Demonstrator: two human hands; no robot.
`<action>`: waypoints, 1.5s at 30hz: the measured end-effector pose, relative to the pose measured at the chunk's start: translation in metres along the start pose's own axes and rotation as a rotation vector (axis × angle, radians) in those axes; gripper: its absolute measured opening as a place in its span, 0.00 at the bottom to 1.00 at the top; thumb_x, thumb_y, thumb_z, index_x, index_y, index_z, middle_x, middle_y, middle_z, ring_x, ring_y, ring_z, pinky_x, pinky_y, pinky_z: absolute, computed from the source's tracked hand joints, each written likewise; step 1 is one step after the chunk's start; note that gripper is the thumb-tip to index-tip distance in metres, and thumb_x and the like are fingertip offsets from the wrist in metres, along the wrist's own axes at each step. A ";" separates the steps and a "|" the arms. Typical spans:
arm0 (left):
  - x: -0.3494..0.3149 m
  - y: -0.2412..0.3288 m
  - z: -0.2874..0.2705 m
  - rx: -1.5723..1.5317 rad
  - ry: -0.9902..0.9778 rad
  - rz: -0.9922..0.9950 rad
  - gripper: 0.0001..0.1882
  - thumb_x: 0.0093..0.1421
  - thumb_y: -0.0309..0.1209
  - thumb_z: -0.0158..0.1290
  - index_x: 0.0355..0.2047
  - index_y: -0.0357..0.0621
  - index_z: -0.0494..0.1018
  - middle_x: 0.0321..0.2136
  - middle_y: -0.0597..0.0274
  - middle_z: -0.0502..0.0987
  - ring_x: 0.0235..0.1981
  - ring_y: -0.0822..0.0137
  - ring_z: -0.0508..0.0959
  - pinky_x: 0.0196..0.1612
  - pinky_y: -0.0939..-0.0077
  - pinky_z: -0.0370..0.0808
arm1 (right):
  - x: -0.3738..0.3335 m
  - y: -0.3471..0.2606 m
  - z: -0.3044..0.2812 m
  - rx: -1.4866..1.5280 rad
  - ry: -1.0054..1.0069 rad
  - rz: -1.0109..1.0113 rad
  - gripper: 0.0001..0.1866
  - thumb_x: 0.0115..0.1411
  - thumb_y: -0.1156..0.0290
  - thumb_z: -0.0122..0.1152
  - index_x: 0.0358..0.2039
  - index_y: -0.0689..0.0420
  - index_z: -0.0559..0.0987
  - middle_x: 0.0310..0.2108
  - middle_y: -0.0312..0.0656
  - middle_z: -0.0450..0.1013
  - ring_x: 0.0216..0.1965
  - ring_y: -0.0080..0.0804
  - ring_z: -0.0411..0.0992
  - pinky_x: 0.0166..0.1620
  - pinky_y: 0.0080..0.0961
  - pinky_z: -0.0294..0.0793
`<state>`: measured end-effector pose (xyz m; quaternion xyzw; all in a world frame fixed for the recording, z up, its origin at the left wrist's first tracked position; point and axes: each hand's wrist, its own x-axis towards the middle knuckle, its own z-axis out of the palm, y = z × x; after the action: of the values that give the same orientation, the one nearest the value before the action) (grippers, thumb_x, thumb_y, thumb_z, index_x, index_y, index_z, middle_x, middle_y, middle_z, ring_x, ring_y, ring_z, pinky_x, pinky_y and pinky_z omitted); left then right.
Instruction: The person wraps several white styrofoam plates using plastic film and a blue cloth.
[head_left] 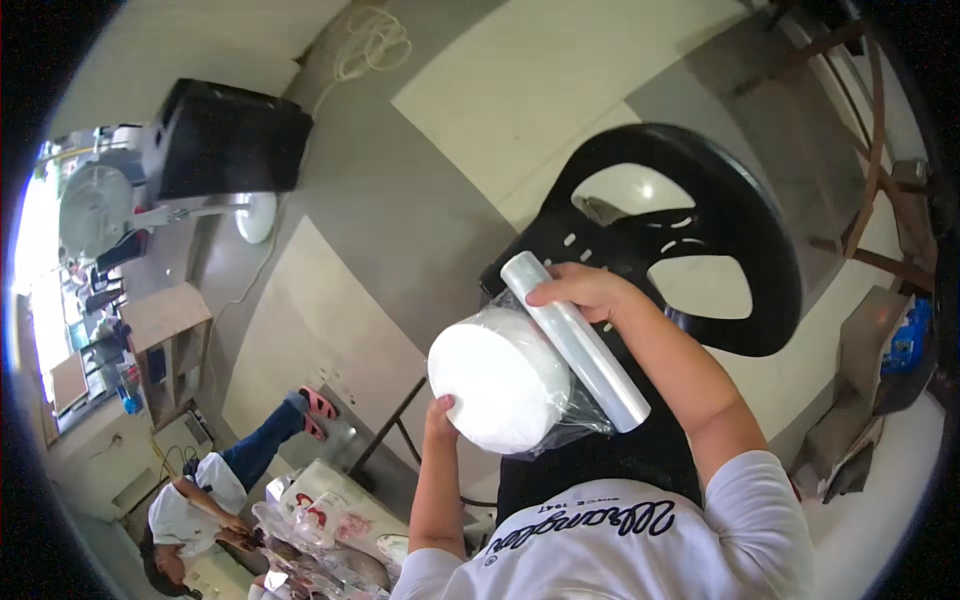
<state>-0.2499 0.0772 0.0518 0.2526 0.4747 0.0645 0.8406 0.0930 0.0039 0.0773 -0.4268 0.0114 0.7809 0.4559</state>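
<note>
A thick white round item (495, 380) with a flat face sits before my body, partly covered by loose clear plastic; I cannot tell if it is one piece or a stack. My left hand (441, 416) grips its near left edge, with most of the fingers hidden behind it. In my right hand (580, 290) is a roll of clear plastic film (585, 345), held near its upper end with fingers wrapped over it. The roll lies slantwise along the white item's right side, and crinkled film (575, 415) hangs between them.
A black plastic chair (740, 200) with cut-outs stands just beyond my hands. At left are a black box-shaped thing (235, 140), a pedestal fan (95, 212) and a wooden shelf (165, 315). Another person (215, 485) works at lower left beside plastic-wrapped goods (330, 545). Cardboard (850, 380) lies right.
</note>
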 end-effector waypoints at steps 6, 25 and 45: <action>-0.056 0.020 0.044 -0.195 -0.036 0.128 0.46 0.37 0.40 0.59 0.57 0.34 0.54 0.50 0.46 0.66 0.50 0.48 0.68 0.53 0.57 0.67 | -0.068 -0.028 0.047 0.261 -0.169 -0.043 0.22 0.51 0.65 0.60 0.40 0.69 0.69 0.30 0.53 0.72 0.29 0.42 0.75 0.34 0.38 0.78; -0.133 0.068 0.194 -0.337 -0.448 0.426 0.46 0.47 0.62 0.45 0.60 0.46 0.52 0.55 0.50 0.62 0.53 0.49 0.66 0.54 0.52 0.66 | -0.203 -0.056 0.132 0.263 -0.217 -0.359 0.23 0.49 0.66 0.60 0.44 0.63 0.69 0.36 0.52 0.70 0.35 0.42 0.72 0.38 0.42 0.75; -0.146 0.078 0.262 -0.376 -0.725 0.369 0.43 0.49 0.57 0.45 0.59 0.44 0.52 0.53 0.49 0.63 0.53 0.50 0.66 0.53 0.52 0.65 | -0.272 -0.064 0.170 0.056 -0.171 -0.357 0.23 0.44 0.71 0.59 0.40 0.72 0.70 0.31 0.53 0.71 0.30 0.40 0.73 0.39 0.37 0.75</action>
<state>-0.1011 -0.0016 0.3117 0.1824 0.0764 0.2058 0.9584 0.0876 -0.0811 0.3933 -0.3413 -0.0814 0.7206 0.5980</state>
